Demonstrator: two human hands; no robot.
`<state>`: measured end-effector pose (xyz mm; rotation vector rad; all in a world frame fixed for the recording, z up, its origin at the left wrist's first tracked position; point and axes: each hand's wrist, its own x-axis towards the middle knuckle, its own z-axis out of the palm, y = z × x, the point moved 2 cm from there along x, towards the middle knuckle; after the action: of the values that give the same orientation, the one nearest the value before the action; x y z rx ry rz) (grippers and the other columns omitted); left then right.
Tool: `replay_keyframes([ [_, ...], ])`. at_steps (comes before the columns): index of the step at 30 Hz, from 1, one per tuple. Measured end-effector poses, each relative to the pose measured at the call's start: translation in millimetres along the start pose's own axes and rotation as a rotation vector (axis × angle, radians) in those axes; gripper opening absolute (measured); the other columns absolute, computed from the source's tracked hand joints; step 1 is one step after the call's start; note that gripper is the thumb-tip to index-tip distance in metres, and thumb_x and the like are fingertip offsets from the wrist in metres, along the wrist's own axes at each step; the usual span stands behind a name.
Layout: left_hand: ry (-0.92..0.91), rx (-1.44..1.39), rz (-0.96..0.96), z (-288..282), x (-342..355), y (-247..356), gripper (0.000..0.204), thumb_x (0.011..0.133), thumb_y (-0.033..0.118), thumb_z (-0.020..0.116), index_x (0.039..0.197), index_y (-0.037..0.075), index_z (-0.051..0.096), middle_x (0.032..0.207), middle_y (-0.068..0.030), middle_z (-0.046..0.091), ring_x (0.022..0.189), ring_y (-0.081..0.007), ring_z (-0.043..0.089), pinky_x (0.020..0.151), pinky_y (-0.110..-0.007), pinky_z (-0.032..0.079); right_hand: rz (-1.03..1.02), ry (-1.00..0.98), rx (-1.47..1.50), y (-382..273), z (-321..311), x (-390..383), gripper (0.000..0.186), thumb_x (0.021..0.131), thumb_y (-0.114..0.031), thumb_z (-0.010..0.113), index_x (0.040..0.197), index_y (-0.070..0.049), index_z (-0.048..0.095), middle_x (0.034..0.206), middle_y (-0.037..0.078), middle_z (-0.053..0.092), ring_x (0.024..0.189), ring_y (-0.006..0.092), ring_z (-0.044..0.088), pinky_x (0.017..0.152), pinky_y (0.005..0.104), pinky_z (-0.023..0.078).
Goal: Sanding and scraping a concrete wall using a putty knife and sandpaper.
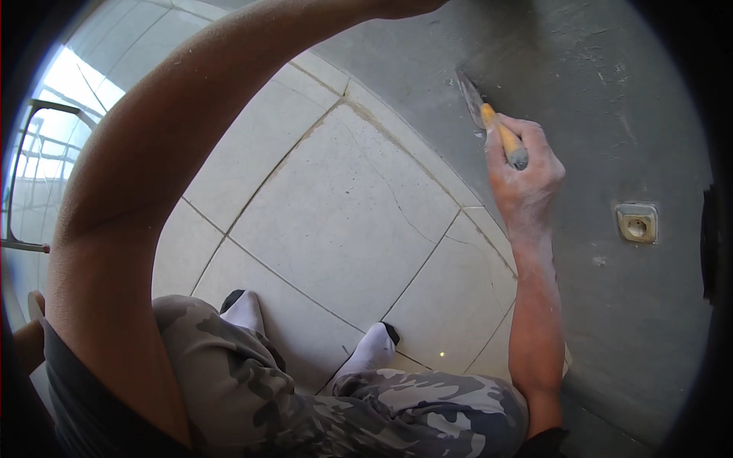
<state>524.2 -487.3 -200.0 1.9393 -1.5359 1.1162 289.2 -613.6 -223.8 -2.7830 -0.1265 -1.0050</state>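
Note:
My right hand (527,160), dusted with white powder, grips a putty knife by its yellow handle with a grey end. The knife's metal blade (470,95) is against the grey wall (634,114), tilted up and to the left. My left arm reaches up across the view, and my left hand (412,8) is at the top edge near the wall, its fingers mostly out of frame or hidden. A dark smudged patch of wall lies just above the blade.
A white cracked tile floor (336,206) meets the wall along a tiled skirting. A wall socket (637,226) sits right of my right hand. My socked feet and camouflage trousers are below. A metal frame (34,114) stands at the far left, beside bright reflections.

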Motion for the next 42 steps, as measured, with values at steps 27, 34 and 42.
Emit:
replay_keyframes([
  [27,0.032,-0.007,0.017,2,2,-2,0.062,0.100,0.020,0.048,0.156,0.011,0.023,0.164,-0.0113,0.015,0.152,-0.0312,0.010,0.123,-0.049,0.014,0.035,-0.009,-0.019,0,-12,3,0.016,0.084,-0.008,0.074,0.097,-0.004,0.064,0.088,0.011,0.071,0.077,0.0292,0.071,0.068,0.0384,0.056],
  [34,-0.051,0.037,-0.044,-3,3,6,0.063,0.100,0.021,0.049,0.156,0.012,0.022,0.165,-0.0105,0.013,0.152,-0.0305,0.008,0.123,-0.049,0.015,-0.001,-0.023,0.004,0,-6,3,0.016,0.085,-0.010,0.074,0.098,-0.006,0.065,0.089,0.012,0.071,0.078,0.0280,0.072,0.068,0.0372,0.056],
  [42,-0.061,0.017,-0.054,-3,4,5,0.064,0.100,0.020,0.050,0.156,0.011,0.022,0.165,-0.0099,0.013,0.152,-0.0298,0.009,0.124,-0.050,0.014,0.027,-0.027,-0.018,-1,-4,1,0.018,0.084,-0.009,0.074,0.099,-0.005,0.064,0.088,0.012,0.070,0.079,0.0297,0.071,0.069,0.0374,0.057],
])
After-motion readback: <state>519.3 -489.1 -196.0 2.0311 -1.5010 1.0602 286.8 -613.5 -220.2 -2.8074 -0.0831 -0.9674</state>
